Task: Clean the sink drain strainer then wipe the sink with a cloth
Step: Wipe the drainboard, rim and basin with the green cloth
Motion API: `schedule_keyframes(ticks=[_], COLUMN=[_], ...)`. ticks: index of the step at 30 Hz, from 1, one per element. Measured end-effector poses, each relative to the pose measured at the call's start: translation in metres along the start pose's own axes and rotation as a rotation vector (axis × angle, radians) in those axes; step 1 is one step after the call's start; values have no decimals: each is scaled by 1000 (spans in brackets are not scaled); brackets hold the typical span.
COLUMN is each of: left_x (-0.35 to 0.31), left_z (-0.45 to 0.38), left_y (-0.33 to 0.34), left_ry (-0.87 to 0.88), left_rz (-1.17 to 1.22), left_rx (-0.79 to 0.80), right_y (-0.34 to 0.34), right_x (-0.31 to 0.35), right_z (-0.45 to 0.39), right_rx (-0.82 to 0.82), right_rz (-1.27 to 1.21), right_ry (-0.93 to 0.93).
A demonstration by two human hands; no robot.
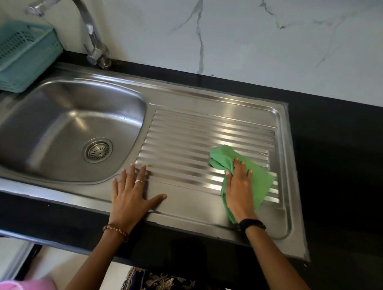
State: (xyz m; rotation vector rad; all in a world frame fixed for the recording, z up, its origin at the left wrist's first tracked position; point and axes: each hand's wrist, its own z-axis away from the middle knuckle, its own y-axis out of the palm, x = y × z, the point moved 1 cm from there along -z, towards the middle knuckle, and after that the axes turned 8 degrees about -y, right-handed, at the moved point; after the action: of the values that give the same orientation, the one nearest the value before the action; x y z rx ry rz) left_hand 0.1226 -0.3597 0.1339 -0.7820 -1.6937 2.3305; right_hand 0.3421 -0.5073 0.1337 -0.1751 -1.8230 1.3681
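A stainless steel sink (53,123) has its basin on the left and a ribbed drainboard (186,144) on the right. The round metal drain strainer (98,150) sits in the drain hole at the basin's bottom. A green cloth (258,178) lies on the right part of the drainboard. My right hand (238,188) presses flat on the cloth, fingers together. My left hand (131,192) rests flat on the sink's front rim beside the basin, fingers spread, holding nothing.
A chrome faucet (90,28) rises behind the basin. A teal perforated plastic basket (19,55) stands at the far left on the black countertop (341,165). A marble-patterned wall lies behind. Something pink (27,285) shows at the bottom left.
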Motion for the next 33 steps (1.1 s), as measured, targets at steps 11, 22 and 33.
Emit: schedule_keyframes(ticks=[11,22,33], left_x=[14,8,-43], left_z=[2,3,21], left_y=[-1,-1,8], left_ry=[-164,-202,50], left_rz=[-92,-37,-7], left_rx=[16,3,59], right_y=[88,112,54], right_x=[137,160,78], right_z=[-43,-42,-9], right_rx=[180,321,294], right_rz=[-84,-101,-191], right_ry=[-384,-631,-380])
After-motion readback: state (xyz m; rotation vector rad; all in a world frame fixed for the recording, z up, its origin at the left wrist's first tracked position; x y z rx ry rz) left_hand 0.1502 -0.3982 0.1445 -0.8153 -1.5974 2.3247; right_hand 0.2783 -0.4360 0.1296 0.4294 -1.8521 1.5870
